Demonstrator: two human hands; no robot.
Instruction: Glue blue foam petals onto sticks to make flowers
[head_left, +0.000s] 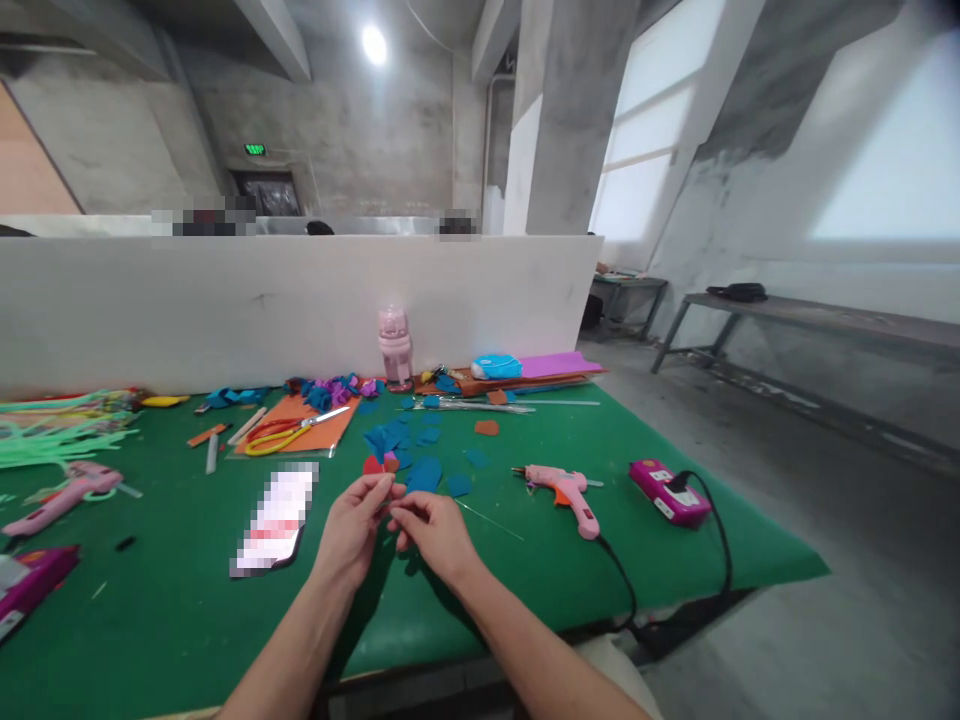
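Note:
My left hand [358,522] is closed in a pinch, thumb against fingers. A small red and pink piece with blue beside it [380,464] shows at its fingertips; it looks like a small flower of cut petals. My right hand [435,530] is closed too, its fingertips almost touching the left ones, and what they pinch is too small to make out. A thin pale wire [491,521] runs out to the right behind the right hand; whether it is held cannot be told. Blue cut pieces [424,475] lie just beyond both hands.
On the green table [465,625], a pink glue gun [564,490] and a purple box with a cable [670,493] sit right. A phone [277,520], scissors [289,434] and another glue gun [67,495] lie left. A pink bottle [395,350] stands before the white partition [285,310].

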